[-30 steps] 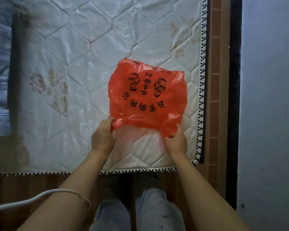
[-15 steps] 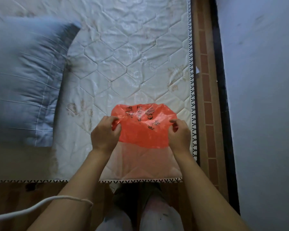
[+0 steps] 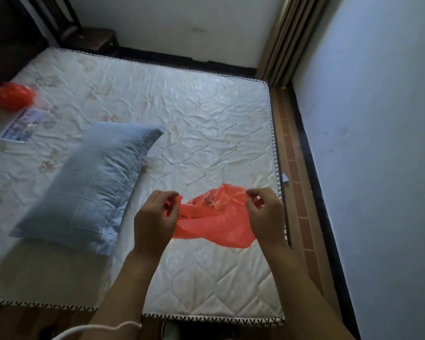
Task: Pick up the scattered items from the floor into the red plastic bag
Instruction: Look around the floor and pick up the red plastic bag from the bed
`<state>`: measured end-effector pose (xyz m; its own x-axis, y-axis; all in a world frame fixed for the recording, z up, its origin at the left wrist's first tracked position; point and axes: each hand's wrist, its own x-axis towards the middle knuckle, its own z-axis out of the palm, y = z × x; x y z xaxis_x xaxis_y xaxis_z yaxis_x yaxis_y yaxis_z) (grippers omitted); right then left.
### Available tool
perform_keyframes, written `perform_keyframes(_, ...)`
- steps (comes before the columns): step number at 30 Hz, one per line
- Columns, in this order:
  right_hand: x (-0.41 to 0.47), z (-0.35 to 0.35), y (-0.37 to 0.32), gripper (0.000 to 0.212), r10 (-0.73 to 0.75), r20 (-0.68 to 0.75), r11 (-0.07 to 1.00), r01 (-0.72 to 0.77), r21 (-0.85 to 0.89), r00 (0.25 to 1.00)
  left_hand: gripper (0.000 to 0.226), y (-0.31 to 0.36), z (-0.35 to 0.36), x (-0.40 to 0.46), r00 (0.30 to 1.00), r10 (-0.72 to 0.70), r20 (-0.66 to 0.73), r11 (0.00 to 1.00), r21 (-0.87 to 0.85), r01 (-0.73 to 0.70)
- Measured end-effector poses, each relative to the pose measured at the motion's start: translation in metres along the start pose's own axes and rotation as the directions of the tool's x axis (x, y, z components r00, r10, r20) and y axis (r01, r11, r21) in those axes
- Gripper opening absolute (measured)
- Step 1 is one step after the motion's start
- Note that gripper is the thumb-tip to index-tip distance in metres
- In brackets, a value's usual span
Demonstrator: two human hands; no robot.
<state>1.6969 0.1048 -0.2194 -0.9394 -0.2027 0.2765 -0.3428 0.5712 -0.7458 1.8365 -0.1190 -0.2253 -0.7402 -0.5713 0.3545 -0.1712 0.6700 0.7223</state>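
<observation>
Red plastic bag (image 3: 215,217): left hand (image 3: 155,217) pinches 9 o'clock edge, right hand (image 3: 265,214) pinches 3 o'clock; spread mouth wide, keep rim taut.

You are in a home bedroom: a bare quilted mattress (image 3: 206,123) with a blue pillow (image 3: 91,190), plain walls (image 3: 378,119) and a curtain (image 3: 280,38).

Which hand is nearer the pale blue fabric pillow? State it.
Left. The left hand grips the red plastic bag just right of the pale blue fabric pillow; the right hand grips the bag's far side.
</observation>
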Motion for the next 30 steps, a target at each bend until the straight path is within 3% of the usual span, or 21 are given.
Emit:
perform_keyframes(10, -0.004, -0.007, -0.096, 0.019, -0.218, -0.007, 0.975, 0.218, 0.043, 0.976, 0.011, 0.019, -0.097, -0.001, 0.982, 0.040, -0.187, 0.999, 0.013, -0.038)
perform_keyframes(15, 0.005, 0.009, -0.125, 0.052, -0.315, 0.087, 0.949, 0.311, 0.061, 0.945, 0.008, 0.017, -0.132, -0.003, 0.944, 0.028, -0.328, 0.998, 0.068, -0.006)
perform_keyframes(17, 0.008, 0.017, -0.136, 0.056, -0.352, 0.112, 0.935, 0.344, 0.082, 0.929, 0.007, 0.017, -0.143, -0.008, 0.926, 0.023, -0.376, 0.995, 0.095, 0.014)
perform_keyframes(23, 0.025, 0.038, -0.151, 0.027, -0.474, 0.180, 0.877, 0.445, 0.180, 0.862, 0.006, 0.016, -0.162, -0.028, 0.877, -0.014, -0.481, 0.968, 0.215, 0.133)
perform_keyframes(30, 0.021, 0.056, -0.155, 0.026, -0.530, 0.238, 0.825, 0.430, 0.367, 0.814, 0.014, 0.040, -0.163, -0.070, 0.827, -0.069, -0.557, 0.891, 0.339, 0.302)
